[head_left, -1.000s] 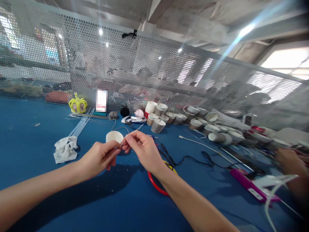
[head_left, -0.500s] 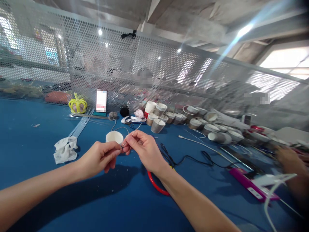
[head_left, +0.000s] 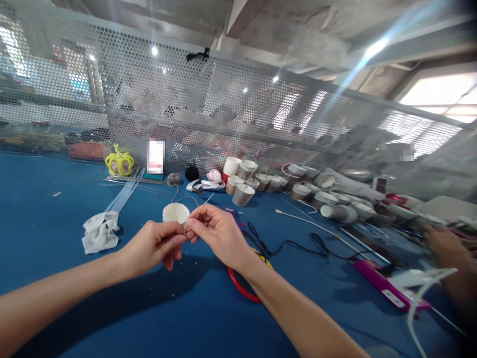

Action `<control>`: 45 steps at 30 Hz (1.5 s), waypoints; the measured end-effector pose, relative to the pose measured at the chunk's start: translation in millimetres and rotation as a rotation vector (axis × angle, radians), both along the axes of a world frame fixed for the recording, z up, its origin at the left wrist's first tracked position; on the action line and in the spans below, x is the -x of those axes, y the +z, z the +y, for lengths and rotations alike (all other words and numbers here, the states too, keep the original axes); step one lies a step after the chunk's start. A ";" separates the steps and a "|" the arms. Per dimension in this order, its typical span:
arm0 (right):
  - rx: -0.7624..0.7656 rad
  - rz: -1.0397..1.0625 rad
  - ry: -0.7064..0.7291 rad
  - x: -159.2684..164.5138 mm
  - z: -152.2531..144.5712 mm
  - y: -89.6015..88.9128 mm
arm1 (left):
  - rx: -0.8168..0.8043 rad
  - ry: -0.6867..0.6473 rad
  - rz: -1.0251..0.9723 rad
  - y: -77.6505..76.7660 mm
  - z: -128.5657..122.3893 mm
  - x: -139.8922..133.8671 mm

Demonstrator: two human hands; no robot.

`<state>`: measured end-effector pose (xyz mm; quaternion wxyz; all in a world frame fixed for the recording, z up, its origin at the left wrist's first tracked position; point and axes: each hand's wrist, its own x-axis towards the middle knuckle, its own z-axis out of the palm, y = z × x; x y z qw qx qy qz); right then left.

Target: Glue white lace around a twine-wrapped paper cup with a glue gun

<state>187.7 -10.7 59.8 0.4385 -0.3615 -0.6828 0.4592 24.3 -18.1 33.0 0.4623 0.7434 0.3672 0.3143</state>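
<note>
My left hand [head_left: 158,246] and my right hand [head_left: 219,236] meet over the table, both with fingertips pinched together. Between them runs a thin grey strand of yarn [head_left: 208,199], its free end poking up past my right fingers. Just behind my fingertips stands a white paper cup [head_left: 176,213]. A strand curves from a small grey yarn ball [head_left: 174,179] toward the cup. Under my right wrist lies a red and yellow loop [head_left: 242,288], partly covered by the arm. What exactly sits in the pinch is hidden by my fingers.
Grey-wrapped cups [head_left: 244,194] crowd the back right. A crumpled white cloth or paper [head_left: 100,232] lies left, near clear strips [head_left: 126,191]. A yellow woven piece [head_left: 119,161] stands behind. Black cable [head_left: 294,242] and a purple power strip [head_left: 387,286] lie right, near another person's hand [head_left: 443,243].
My right hand has shifted slightly left and down, closer to my left fingertips. The strand's free end has moved a little left, and more of the yellow loop shows.
</note>
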 end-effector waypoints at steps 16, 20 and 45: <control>-0.012 0.146 0.022 -10.0 12.0 2.3 | 0.301 -0.121 -0.208 -4.7 1.5 -2.1; -0.022 0.140 0.015 -10.4 12.4 2.3 | 0.304 -0.111 -0.195 -3.9 0.9 -3.1; -0.036 -0.029 -0.026 -8.4 6.1 10.6 | 0.278 -0.143 -0.235 -6.1 1.6 -5.9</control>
